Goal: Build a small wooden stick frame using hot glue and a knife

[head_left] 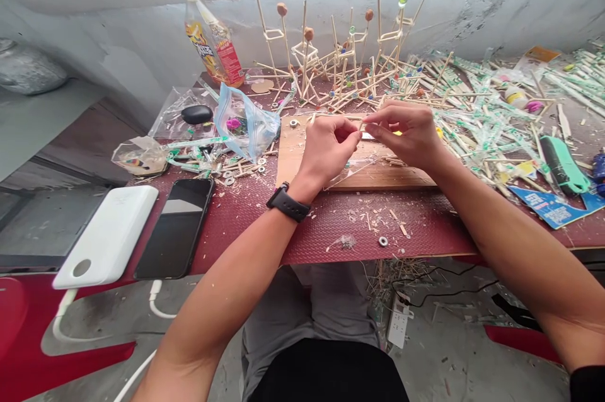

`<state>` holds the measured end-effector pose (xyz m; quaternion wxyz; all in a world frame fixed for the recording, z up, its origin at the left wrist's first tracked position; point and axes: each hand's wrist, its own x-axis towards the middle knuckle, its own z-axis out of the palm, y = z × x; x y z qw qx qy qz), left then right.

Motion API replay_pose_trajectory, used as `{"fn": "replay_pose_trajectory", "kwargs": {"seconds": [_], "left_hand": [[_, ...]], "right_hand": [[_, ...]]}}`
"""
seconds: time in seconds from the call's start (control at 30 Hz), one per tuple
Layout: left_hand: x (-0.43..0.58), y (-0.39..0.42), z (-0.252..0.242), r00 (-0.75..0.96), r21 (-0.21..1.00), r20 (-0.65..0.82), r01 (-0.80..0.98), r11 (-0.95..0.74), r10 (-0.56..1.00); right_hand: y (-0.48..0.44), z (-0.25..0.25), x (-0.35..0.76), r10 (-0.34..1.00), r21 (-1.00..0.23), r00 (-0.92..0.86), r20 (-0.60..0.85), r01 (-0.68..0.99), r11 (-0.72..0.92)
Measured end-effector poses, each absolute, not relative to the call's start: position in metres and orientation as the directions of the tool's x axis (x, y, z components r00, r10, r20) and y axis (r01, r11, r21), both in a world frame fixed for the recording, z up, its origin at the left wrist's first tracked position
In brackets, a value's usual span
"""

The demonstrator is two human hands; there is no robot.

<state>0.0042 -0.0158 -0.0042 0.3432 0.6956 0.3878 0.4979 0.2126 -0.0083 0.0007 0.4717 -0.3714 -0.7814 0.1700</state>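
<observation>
Over a wooden board [292, 166], my left hand [329, 147] and my right hand [407, 130] meet with their fingertips pinched close together. A thin wooden stick [353, 118] shows between them; the fingers hide much of it. A dark watch band circles my left wrist. Under the hands, a clear plastic piece [357, 174] lies on the board. Just behind stand stick frames [306, 52], some topped with brown balls [309, 34].
Left are a drink bottle [208, 43], a zip bag [246, 128], a white power bank [108, 235] and a phone [177, 229]. Wrapped sticks [472, 137] and a green-handled tool [564, 166] cover the right. A metal ring [382, 241] lies near the table's front edge.
</observation>
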Motion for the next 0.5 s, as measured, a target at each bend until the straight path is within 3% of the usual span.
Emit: {"fn": "replay_pose_trajectory", "kwargs": {"seconds": [0.3,0.5], "left_hand": [[0.0043,-0.0162,-0.0037,0.218,0.854,0.458,0.162,-0.495,0.862],[0.0027,-0.0147,-0.0033,0.224,0.858,0.440,0.179,-0.481,0.869]], "right_hand": [[-0.0024,-0.0049,0.2176,0.768,-0.663,-0.207,0.606,0.402,0.631],[-0.0034,-0.0016,0.2180,0.755,-0.632,-0.219,0.618,0.433,0.643]]}}
